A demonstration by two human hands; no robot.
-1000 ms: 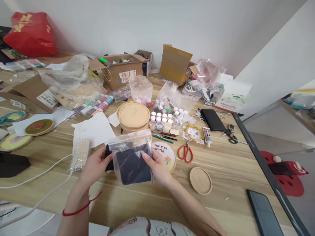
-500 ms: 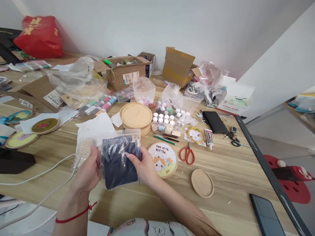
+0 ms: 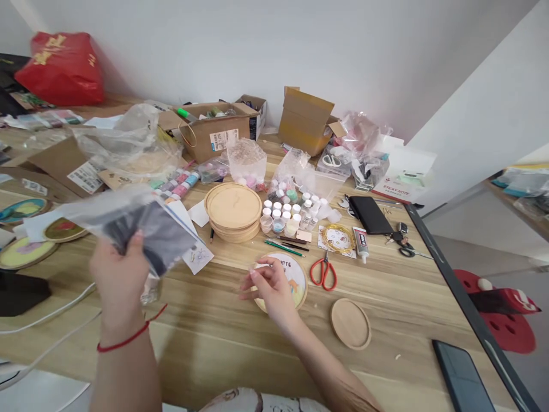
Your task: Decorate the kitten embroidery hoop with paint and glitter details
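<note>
Your left hand [image 3: 119, 280] is raised above the tabletop [image 3: 223, 349], its fingers closed on a clear zip bag [image 3: 128, 214] with dark fabric [image 3: 156, 237] inside. The bag sits above and ahead of that hand, slanting across it with its far corner reaching out to your left. A red cord bracelet [image 3: 128, 337] circles your left wrist. Your right hand [image 3: 272, 289] is loosely open with its fingers partly curled, and it appears to hold nothing. It hangs over a wooden embroidery hoop [image 3: 295, 280] with lettering and a cartoon cat, and you cannot tell whether the fingertips [image 3: 253, 273] touch it. Just right of your right hand lie red-handled scissors [image 3: 323, 274], with a round wooden coaster [image 3: 350, 324] nearby. Between your hands, just past the bag, lies a sheet of white paper [image 3: 197, 257]. Ahead of your right hand are a stack of round wooden discs [image 3: 233, 212] and a cluster of white-capped pots [image 3: 283, 209]. A white cable [image 3: 51, 317] runs along the tabletop left of your left hand.
</note>
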